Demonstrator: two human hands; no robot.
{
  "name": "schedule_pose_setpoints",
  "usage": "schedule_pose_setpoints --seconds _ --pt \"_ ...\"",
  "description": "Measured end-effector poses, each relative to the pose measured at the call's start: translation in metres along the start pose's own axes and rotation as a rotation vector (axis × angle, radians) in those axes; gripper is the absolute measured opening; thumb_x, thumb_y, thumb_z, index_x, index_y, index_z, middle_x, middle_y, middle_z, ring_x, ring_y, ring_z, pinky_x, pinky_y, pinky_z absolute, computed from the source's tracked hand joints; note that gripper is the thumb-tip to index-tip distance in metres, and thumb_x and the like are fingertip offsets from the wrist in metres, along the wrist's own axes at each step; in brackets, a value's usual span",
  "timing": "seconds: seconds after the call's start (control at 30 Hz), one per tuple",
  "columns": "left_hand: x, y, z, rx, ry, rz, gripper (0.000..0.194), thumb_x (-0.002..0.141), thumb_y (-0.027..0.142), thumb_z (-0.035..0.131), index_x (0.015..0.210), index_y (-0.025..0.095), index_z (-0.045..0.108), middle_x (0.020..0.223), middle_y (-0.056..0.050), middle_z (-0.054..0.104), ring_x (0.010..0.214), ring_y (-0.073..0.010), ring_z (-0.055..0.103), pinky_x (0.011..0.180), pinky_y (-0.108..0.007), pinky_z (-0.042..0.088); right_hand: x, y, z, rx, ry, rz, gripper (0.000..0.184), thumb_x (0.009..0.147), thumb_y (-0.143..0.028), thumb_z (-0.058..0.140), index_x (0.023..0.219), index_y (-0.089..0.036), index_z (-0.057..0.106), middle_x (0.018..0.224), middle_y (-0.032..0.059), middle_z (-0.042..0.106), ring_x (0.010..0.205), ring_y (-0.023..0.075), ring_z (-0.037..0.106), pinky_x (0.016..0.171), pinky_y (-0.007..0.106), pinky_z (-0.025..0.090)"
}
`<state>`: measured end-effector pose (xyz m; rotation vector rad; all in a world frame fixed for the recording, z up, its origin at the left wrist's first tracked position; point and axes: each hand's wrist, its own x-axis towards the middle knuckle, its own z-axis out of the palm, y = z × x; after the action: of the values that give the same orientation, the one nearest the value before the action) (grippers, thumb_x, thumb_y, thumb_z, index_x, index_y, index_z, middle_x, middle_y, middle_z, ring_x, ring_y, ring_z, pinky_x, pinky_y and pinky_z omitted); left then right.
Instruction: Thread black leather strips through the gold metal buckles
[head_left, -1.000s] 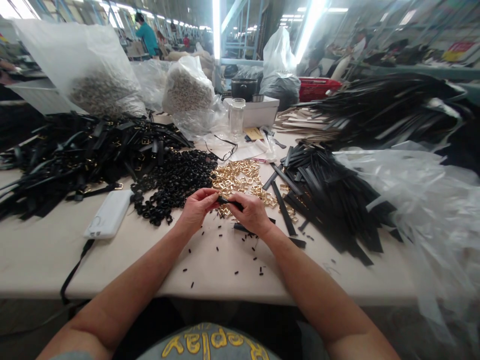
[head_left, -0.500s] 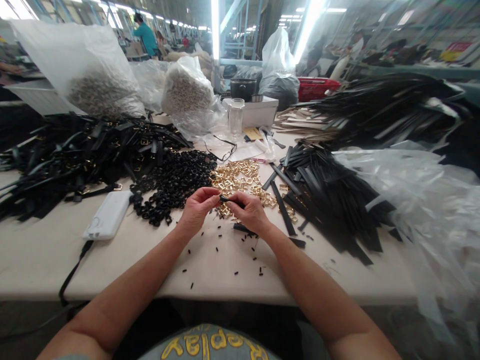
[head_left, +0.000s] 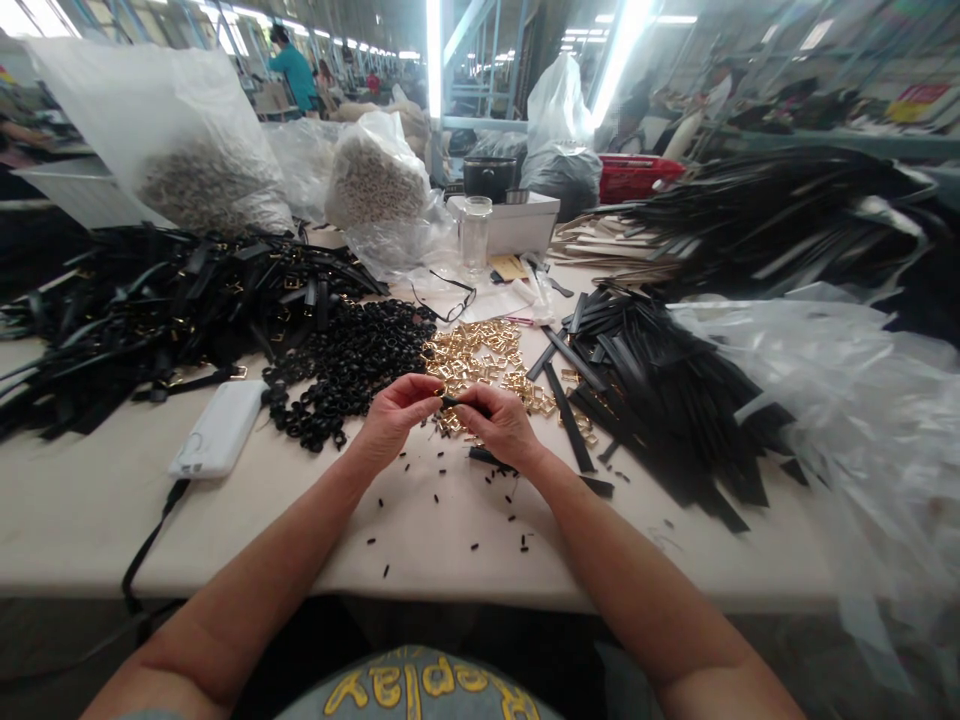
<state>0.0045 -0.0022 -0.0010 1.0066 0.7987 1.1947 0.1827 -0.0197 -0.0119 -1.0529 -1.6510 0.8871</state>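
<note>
Both hands meet over the table just in front of a heap of gold metal buckles (head_left: 480, 358). My right hand (head_left: 501, 425) is closed round a short black strap (head_left: 459, 403). My left hand (head_left: 396, 414) pinches the strap's left end with thumb and fingers. A pile of black rings (head_left: 346, 365) lies to the left of the hands. A stack of black straps (head_left: 645, 385) lies to the right. Small black offcuts (head_left: 450, 500) are scattered on the table below the hands.
A white power bank (head_left: 217, 428) with a black cable sits at the left. Behind it lies a heap of finished black straps (head_left: 150, 305). Plastic bags of rings (head_left: 375, 180), eyeglasses (head_left: 448, 298), a glass jar (head_left: 474, 232) and a white box (head_left: 517, 220) stand further back. Clear plastic sheeting (head_left: 847, 400) covers the right.
The hands have stayed in the same spot, with only slight finger movement on the strap.
</note>
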Motion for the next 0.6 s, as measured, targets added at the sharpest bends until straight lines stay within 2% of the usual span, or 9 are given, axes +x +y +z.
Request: schedule_pose_setpoints --seconds 0.07,0.23,0.3,0.6 --pt "0.0005 -0.0001 -0.0007 -0.031 -0.006 -0.019 0.03 0.058 0.023 0.087 0.083 0.018 0.072 0.082 -0.001 0.071 0.075 -0.0118 0.063 0.074 -0.024 0.05 0.0 0.0005 0.0001 0.003 0.007 -0.01 0.015 0.084 -0.034 0.063 0.082 -0.019 0.065 0.066 -0.0017 0.056 0.057 0.0099 0.047 0.053 0.022 0.039" --pt "0.0011 -0.002 0.0006 -0.157 -0.017 -0.061 0.031 0.057 0.022 0.088 0.083 0.019 0.072 0.082 0.0 0.069 0.075 -0.0102 0.064 0.073 -0.021 0.051 0.0003 0.0005 0.0036 0.284 -0.048 0.139 0.028 0.08 -0.047 0.067 0.083 -0.019 0.062 0.065 -0.0029 0.054 0.052 0.0091 0.05 0.049 0.021 0.043" --pt "0.0008 -0.0014 0.0012 -0.166 -0.021 -0.057 0.031 0.058 0.022 0.088 0.084 0.019 0.072 0.083 0.0 0.07 0.076 -0.01 0.064 0.074 -0.02 0.051 0.0005 0.0004 0.0045 0.342 -0.056 0.156 0.032 0.078 -0.049 0.069 0.082 -0.018 0.061 0.063 -0.0035 0.054 0.05 0.0087 0.05 0.047 0.021 0.043" --pt "-0.0008 0.0055 -0.0037 0.075 -0.037 0.062 0.03 0.06 0.023 0.087 0.086 0.018 0.073 0.084 -0.002 0.071 0.076 -0.0119 0.063 0.074 -0.023 0.051 0.0012 0.0044 0.0029 0.28 -0.045 0.103 0.02 0.08 -0.037 0.069 0.081 -0.018 0.063 0.066 -0.0028 0.057 0.051 0.0078 0.05 0.046 0.02 0.041"
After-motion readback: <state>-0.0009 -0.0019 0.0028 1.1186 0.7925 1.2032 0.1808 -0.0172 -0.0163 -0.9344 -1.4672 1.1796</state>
